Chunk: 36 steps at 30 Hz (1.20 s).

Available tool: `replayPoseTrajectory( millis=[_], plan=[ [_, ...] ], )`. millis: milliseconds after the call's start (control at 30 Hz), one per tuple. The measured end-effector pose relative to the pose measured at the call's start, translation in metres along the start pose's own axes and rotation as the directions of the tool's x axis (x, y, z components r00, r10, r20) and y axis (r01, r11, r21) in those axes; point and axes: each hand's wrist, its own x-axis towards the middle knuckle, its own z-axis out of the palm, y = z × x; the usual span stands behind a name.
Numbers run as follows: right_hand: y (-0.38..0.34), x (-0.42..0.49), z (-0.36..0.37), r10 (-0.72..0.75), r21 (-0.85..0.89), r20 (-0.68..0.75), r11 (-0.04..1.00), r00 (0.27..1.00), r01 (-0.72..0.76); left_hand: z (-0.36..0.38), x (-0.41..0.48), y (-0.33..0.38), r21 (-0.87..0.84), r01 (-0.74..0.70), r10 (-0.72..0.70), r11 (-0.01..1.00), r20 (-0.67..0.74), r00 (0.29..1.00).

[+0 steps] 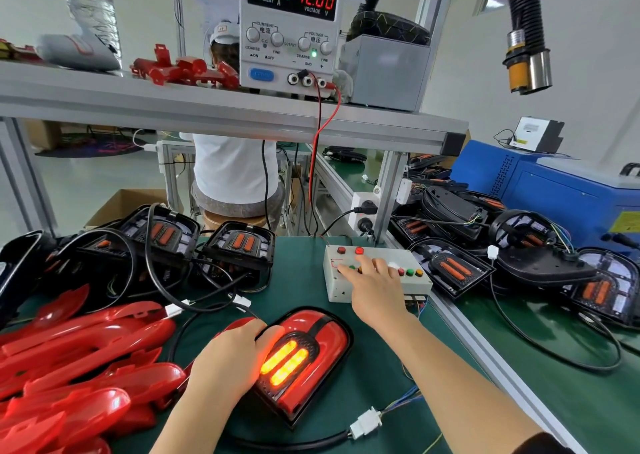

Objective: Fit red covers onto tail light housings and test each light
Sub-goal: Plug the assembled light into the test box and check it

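Green surface (304,280) in front of us, grey shelf (207,107) across the top. Blue machine (554,190) sits far right. Power supply (291,31) on the shelf reads 0.059 A, 12.00 V, and red and black leads drop from it behind the surface. Loose red covers (86,349) are piled on the left of the surface, overlapping. Bare housings (239,246) with cables stand back left, with more heaped on the bench to the right.

Tail light (325,346), red cover fitted, lies face up at centre front of the surface with both orange bars lit. Control box (374,291) is just behind and right of it, near the surface's right edge.

Left grip (232,360) holds the tail light's left side, fingers curled over the cover's edge and thumb on the face just beside the lit bars. Right grip (375,287) is spread, palm down on the control box, fingertips (363,265) on its row of buttons. We can't tell which button is pressed. White connector (365,422) lies at the front, on the cable curving round the tail light's near end.
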Motion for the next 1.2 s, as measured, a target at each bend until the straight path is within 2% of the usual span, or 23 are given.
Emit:
replayPoseTrajectory(
  millis=[133, 200, 233, 267, 333, 433, 467, 533, 600, 667, 700, 767, 800, 867, 933, 1067, 1200],
  plan=[
    [0.001, -0.012, -0.003, 0.010, 0.106, -0.029, 0.994, 1.000, -0.007, -0.007, -0.003, 0.003, 0.155, -0.057, 0.047, 0.986, 0.066, 0.997],
    [0.001, -0.024, -0.011, 0.088, 0.332, -0.019, 0.940, 0.996, -0.077, -0.006, -0.003, 0.004, 0.174, -0.073, 0.063, 0.982, 0.062, 0.996],
    [0.000, -0.032, -0.017, 0.154, 0.500, 0.051, 0.851, 0.987, -0.159, -0.006, -0.003, 0.005, 0.129, -0.045, 0.038, 0.991, 0.051, 0.998],
    [-0.001, -0.042, -0.023, 0.201, 0.656, 0.168, 0.708, 0.965, -0.261, -0.007, -0.003, 0.007, 0.062, -0.007, 0.005, 0.998, 0.030, 1.000],
    [-0.007, -0.063, -0.031, 0.148, 0.813, 0.419, 0.378, 0.896, -0.442, -0.007, -0.005, 0.013, -0.012, 0.016, -0.016, 1.000, -0.034, 0.999],
    [-0.011, -0.087, -0.032, -0.078, 0.789, 0.608, -0.050, 0.790, -0.612, -0.010, -0.006, 0.018, -0.042, -0.024, 0.019, 0.999, -0.118, 0.993],
    [-0.012, -0.093, -0.031, -0.121, 0.748, 0.635, -0.152, 0.763, -0.646, -0.011, -0.005, 0.018, -0.070, -0.035, 0.024, 0.997, -0.151, 0.988],
    [-0.014, -0.099, -0.031, -0.180, 0.696, 0.635, -0.286, 0.751, -0.658, -0.012, -0.005, 0.019, -0.106, -0.073, 0.053, 0.992, -0.184, 0.981],
    [-0.017, -0.103, -0.030, -0.170, 0.702, 0.599, -0.358, 0.782, -0.616, -0.014, -0.007, 0.023, -0.182, -0.091, 0.053, 0.979, -0.200, 0.978],
    [-0.020, -0.105, -0.030, -0.101, 0.722, 0.568, -0.416, 0.817, -0.553, -0.018, -0.009, 0.024, -0.367, 0.006, -0.079, 0.930, -0.184, 0.980],
    [-0.021, -0.106, -0.030, -0.053, 0.730, 0.556, -0.445, 0.829, -0.518, -0.022, -0.009, 0.024, -0.449, 0.091, -0.168, 0.889, -0.135, 0.977],
    [-0.022, -0.106, -0.028, 0.049, 0.730, 0.553, -0.510, 0.832, -0.455, -0.026, -0.009, 0.022, -0.475, 0.237, -0.257, 0.848, 0.022, 0.966],
    [-0.022, -0.106, -0.028, 0.089, 0.720, 0.560, -0.545, 0.824, -0.430, -0.028, -0.011, 0.023, -0.480, 0.281, -0.255, 0.831, 0.119, 0.960],
    [-0.022, -0.106, -0.027, 0.138, 0.698, 0.574, -0.598, 0.807, -0.394, -0.027, -0.020, 0.030, -0.577, 0.360, -0.180, 0.733, 0.346, 0.921],
    [-0.021, -0.107, -0.026, 0.164, 0.695, 0.569, -0.620, 0.806, -0.364, -0.021, -0.030, 0.037, -0.685, 0.410, -0.077, 0.602, 0.461, 0.884],
    [-0.022, -0.109, -0.026, 0.148, 0.689, 0.540, -0.643, 0.828, -0.335, -0.003, -0.040, 0.039, -0.831, 0.418, 0.025, 0.367, 0.458, 0.888],
    [-0.027, -0.110, -0.030, 0.072, 0.654, 0.479, -0.694, 0.875, -0.301, 0.009, -0.041, 0.042, -0.900, 0.429, 0.027, 0.080, 0.432, 0.901]
  ],
)
